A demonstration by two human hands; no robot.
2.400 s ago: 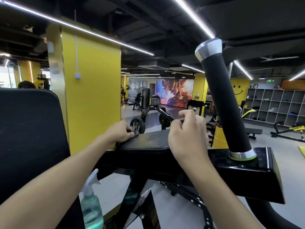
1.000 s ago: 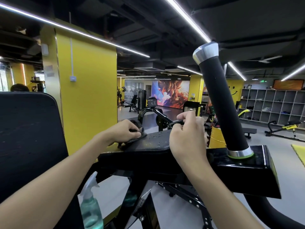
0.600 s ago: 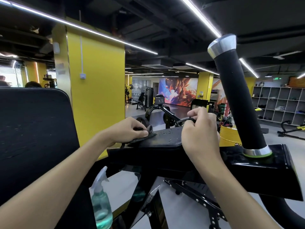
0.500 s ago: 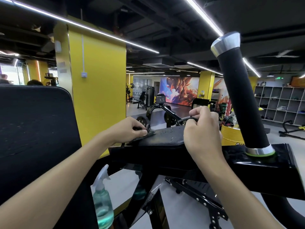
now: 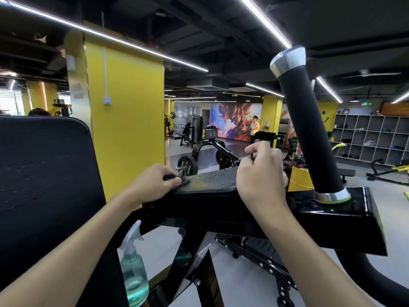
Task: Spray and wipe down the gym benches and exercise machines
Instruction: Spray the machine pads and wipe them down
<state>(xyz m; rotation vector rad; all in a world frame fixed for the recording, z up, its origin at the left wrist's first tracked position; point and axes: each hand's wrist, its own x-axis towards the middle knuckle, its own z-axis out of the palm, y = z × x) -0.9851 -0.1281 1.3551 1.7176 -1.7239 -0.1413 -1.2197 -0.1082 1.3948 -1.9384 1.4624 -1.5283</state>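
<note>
A black padded armrest (image 5: 210,185) of an exercise machine lies in front of me, its top dotted with spray droplets. My left hand (image 5: 155,182) pinches a small dark cloth (image 5: 182,177) at the pad's left end. My right hand (image 5: 261,173) sits at the pad's right end with fingers curled, pinching a thin dark edge of something I cannot identify. A black foam handle (image 5: 309,134) with a silver cap rises from the machine's black frame (image 5: 343,220) to the right. A clear spray bottle (image 5: 132,271) with greenish liquid stands below, between my arms.
A large black back pad (image 5: 44,185) fills the left. A yellow pillar (image 5: 126,118) stands behind the pad. Beyond are weight plates (image 5: 188,166), other machines, a bench (image 5: 345,173), wall cubbies (image 5: 371,138) and a person (image 5: 255,127) by the mural.
My left hand with the cloth has drawn back from the pad's top toward its left end. My right hand has stayed at the right end. The view has shifted slightly.
</note>
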